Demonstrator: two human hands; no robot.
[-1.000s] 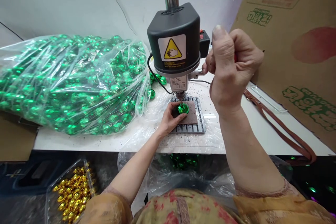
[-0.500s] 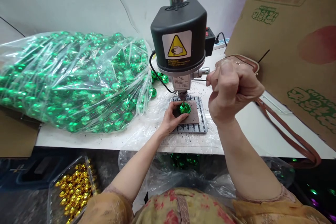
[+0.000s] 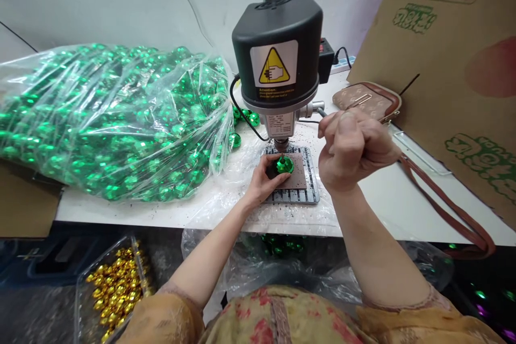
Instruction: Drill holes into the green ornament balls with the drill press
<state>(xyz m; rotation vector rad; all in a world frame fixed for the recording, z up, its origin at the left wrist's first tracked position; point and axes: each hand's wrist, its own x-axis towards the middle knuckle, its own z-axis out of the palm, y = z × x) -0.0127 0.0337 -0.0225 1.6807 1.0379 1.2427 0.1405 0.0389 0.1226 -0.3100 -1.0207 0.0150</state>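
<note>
A small drill press [image 3: 278, 48] with a black motor housing stands at the middle of the bench. Under its chuck [image 3: 281, 144], a shiny green faceted ball [image 3: 284, 165] rests on a brown board [image 3: 299, 173] over the slotted metal base [image 3: 310, 193]. Thumb and fingers of my left hand [image 3: 266, 180] grip the ball from the left. My right hand [image 3: 350, 145] is a fist around the press's feed handle [image 3: 321, 112], mostly hidden by the fingers. Dark shavings lie over the base and board.
A clear plastic bag [image 3: 121, 123] of green balls lies on the left. At the right are a brown purse [image 3: 363, 98] with a strap and a large cardboard box [image 3: 451, 64]. Below the bench, a clear tray [image 3: 80, 301] contains gold balls [image 3: 119, 285].
My right fist has shifted slightly down and left with the handle, uncovering more of the purse. My left hand still holds the green ball beneath the chuck. The view has shifted slightly.
</note>
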